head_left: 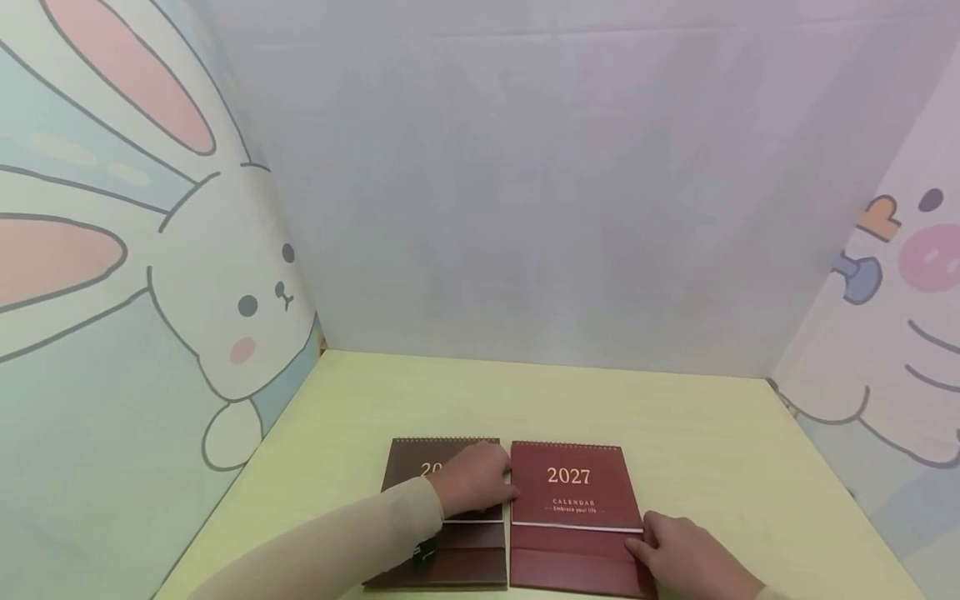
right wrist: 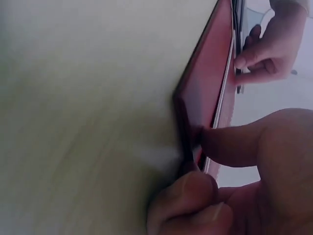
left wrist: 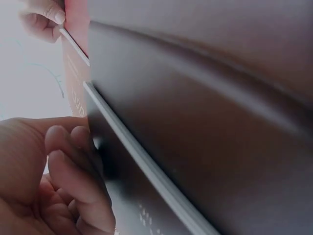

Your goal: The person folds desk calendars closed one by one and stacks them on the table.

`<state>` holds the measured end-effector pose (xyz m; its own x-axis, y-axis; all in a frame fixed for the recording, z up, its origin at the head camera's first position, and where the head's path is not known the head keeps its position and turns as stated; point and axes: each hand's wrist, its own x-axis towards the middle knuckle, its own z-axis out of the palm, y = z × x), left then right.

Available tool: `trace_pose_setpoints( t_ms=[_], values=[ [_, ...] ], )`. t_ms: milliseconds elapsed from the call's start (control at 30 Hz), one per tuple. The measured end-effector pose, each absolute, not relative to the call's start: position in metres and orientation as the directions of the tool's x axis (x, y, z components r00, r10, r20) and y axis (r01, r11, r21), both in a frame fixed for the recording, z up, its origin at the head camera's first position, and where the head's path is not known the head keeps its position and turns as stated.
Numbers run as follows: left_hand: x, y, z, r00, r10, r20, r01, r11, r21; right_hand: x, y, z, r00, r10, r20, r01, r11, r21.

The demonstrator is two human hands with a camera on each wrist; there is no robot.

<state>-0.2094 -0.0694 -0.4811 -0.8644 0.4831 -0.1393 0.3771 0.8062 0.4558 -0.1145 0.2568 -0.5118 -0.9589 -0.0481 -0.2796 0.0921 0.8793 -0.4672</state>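
Two desk calendars lie side by side on the table, a dark brown calendar at left and a red calendar reading "2027 CALENDAR" at right. My left hand reaches across the brown cover, hiding part of its print. Its thumb and fingertips are at the narrow gap between the calendars, right by the red one's left edge; in the left wrist view the other fingers bend loosely over the brown cover. With thumb on top and fingers curled at the side, my right hand pinches the red calendar's lower right edge.
The pale yellow table stretches behind the calendars to a plain grey back wall. Side panels show a cartoon rabbit at left and another cartoon animal at right. Part of a small black object shows beside the left sleeve.
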Motion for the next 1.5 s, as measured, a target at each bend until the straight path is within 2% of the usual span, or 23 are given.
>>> trace_pose_setpoints(
  t_ms=[233,700,867,1033,1167,1233,1300,1400,1500],
  values=[
    [-0.208,-0.067,-0.482,-0.874,0.465,-0.142,0.353,0.808,0.472,-0.119,0.258,-0.51,-0.951,-0.052,-0.306,0.104,0.875,-0.473],
    [-0.206,-0.069,-0.48,-0.86,0.489,-0.145,0.38,0.804,0.457,-0.118,0.259,-0.513,-0.955,-0.104,-0.277,0.027,0.902,-0.432],
    [-0.207,-0.069,-0.479,-0.86,0.488,-0.15,0.368,0.797,0.479,-0.117,0.259,-0.511,-0.955,-0.105,-0.278,0.027,0.9,-0.434],
    [-0.21,-0.067,-0.475,-0.886,0.446,-0.128,0.323,0.791,0.52,-0.115,0.262,-0.504,-0.97,-0.081,-0.23,0.014,0.924,-0.383],
    [-0.212,-0.061,-0.467,-0.912,0.402,-0.075,0.313,0.804,0.506,-0.12,0.261,-0.494,-0.986,-0.066,-0.153,-0.003,0.925,-0.379],
    [-0.213,-0.058,-0.463,-0.909,0.413,-0.045,0.344,0.809,0.477,-0.124,0.259,-0.489,-0.994,-0.085,-0.073,-0.05,0.921,-0.386],
    [-0.214,-0.053,-0.461,-0.886,0.462,-0.029,0.401,0.796,0.453,-0.126,0.258,-0.487,-0.991,-0.128,0.048,-0.137,0.916,-0.378],
    [-0.214,-0.047,-0.462,-0.828,0.561,-0.013,0.514,0.768,0.382,-0.127,0.255,-0.488,-0.949,-0.231,0.214,-0.291,0.903,-0.316],
    [-0.214,-0.041,-0.465,-0.764,0.645,-0.026,0.61,0.735,0.295,-0.131,0.252,-0.491,-0.898,-0.331,0.291,-0.403,0.883,-0.241]
  ],
)
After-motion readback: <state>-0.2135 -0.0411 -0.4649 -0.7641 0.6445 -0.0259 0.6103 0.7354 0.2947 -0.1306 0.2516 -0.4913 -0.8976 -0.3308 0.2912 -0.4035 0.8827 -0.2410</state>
